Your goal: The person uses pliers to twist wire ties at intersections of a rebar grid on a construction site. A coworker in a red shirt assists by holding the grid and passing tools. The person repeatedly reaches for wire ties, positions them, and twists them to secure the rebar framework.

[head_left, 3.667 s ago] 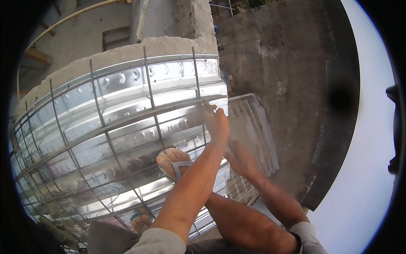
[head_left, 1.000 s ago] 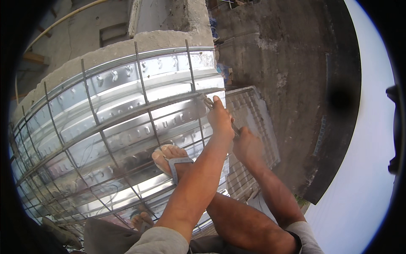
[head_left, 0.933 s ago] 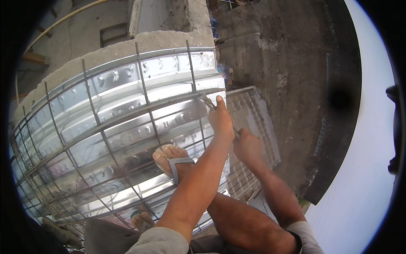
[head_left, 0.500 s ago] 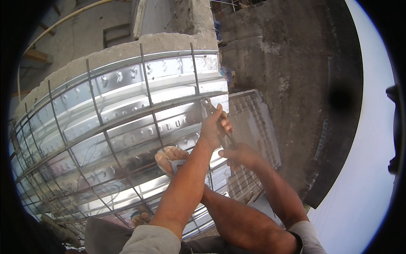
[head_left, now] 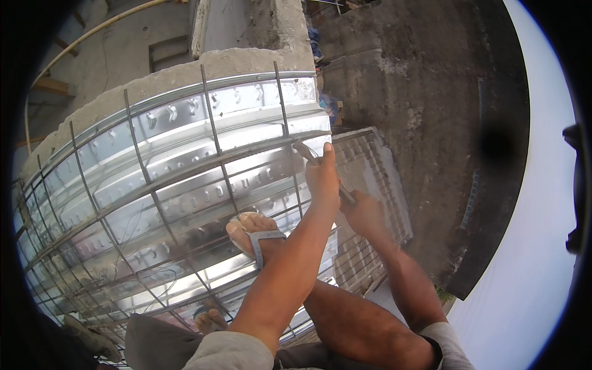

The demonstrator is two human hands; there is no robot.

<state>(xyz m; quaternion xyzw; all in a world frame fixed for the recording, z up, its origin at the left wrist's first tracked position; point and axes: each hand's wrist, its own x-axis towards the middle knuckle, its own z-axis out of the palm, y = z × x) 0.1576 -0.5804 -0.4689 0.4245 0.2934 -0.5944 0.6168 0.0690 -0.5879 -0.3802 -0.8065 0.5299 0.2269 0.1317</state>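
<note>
My left hand (head_left: 322, 176) reaches out to the steel bar grid (head_left: 209, 132), fingers pressed on a bar crossing near the right edge of the shiny ribbed metal decking (head_left: 172, 179). My right hand (head_left: 364, 213) sits just behind it, closed on a thin metal tool (head_left: 306, 152) whose tip pokes out at the crossing. My foot in a grey sandal (head_left: 256, 234) rests on the bars below the hands.
A concrete edge (head_left: 185, 71) borders the decking at the top. To the right, far below, lie a second mesh panel (head_left: 370, 166) and rough concrete ground (head_left: 431, 111). Loose thin wire (head_left: 132, 237) lies on the decking. Another foot (head_left: 206, 317) shows at the bottom.
Both hands have shifted slightly between bar crossings near the decking's right edge; the left hand now rests higher with fingers straight, the right hand lower behind it.
</note>
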